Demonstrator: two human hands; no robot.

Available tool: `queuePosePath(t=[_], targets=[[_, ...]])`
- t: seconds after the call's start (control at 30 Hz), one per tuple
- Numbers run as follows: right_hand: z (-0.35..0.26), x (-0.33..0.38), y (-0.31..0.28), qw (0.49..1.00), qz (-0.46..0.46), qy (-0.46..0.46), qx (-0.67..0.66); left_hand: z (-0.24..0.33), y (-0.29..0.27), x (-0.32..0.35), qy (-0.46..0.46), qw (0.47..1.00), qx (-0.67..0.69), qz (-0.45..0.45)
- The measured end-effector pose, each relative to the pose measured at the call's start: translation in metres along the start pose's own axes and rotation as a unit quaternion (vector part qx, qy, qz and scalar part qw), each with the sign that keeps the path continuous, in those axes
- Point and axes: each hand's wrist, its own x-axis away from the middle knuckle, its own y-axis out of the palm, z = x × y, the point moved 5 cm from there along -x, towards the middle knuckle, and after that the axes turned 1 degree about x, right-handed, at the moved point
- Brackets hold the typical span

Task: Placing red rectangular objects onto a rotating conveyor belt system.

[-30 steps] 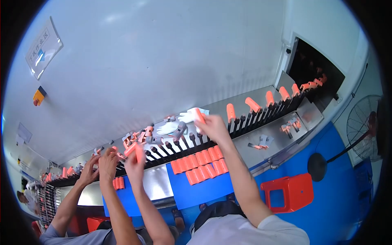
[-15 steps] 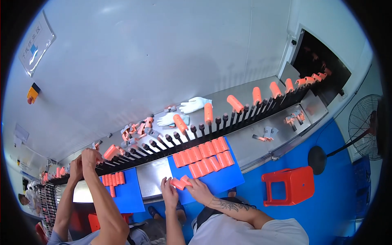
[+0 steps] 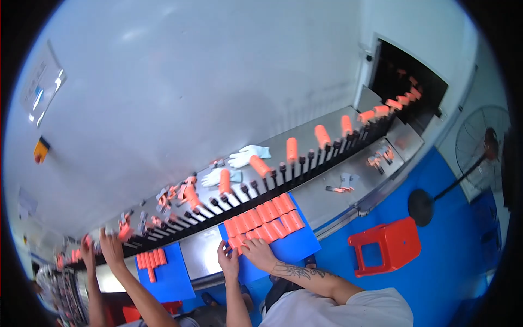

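Note:
Orange curved shells (image 3: 267, 213) lie in two rows on a blue mat (image 3: 302, 242). At the left end of the nearer row, my right hand (image 3: 259, 254) has its fingers closed over an orange shell, partly covering it. My left hand (image 3: 229, 260) is just beside it, thumb and fingers curled around the edge of the leftmost orange shell (image 3: 233, 242). Its fingertips are partly hidden. Beyond the mat runs a line of black upright pegs (image 3: 275, 179), several carrying orange shells (image 3: 292, 149).
A co-worker's hands (image 3: 111, 248) are at the pegs on the left, near another blue mat (image 3: 174, 272). White gloves (image 3: 249, 155) and orange and grey scraps (image 3: 174, 193) lie behind the pegs. At right stand a red stool (image 3: 389, 242) and a fan (image 3: 479, 152).
My hands have brought the orange shells up to the near row's left end. The shells on the pegs appear further left. The co-worker's hands have moved apart. The whole view has shifted slightly.

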Motion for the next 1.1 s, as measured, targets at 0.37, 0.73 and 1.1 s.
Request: queuePosePath(t=[0.37, 0.73, 1.1], targets=[[0.190, 0.031, -0.200, 0.926, 0.282, 0.201, -0.149, 0.103, 0.089, 0.037, 0.161, 0.984, -0.019, 0.070], [0.294, -0.100, -0.304, 0.992, 0.126, 0.018, -0.002, 0.356, 0.234, -0.077, 0.268, 0.871, -0.409, -0.044], [0.320, -0.101, -0.306, 0.987, 0.115, 0.101, -0.058, 0.402, 0.257, -0.070, 0.265, 0.812, -0.520, 0.020]])
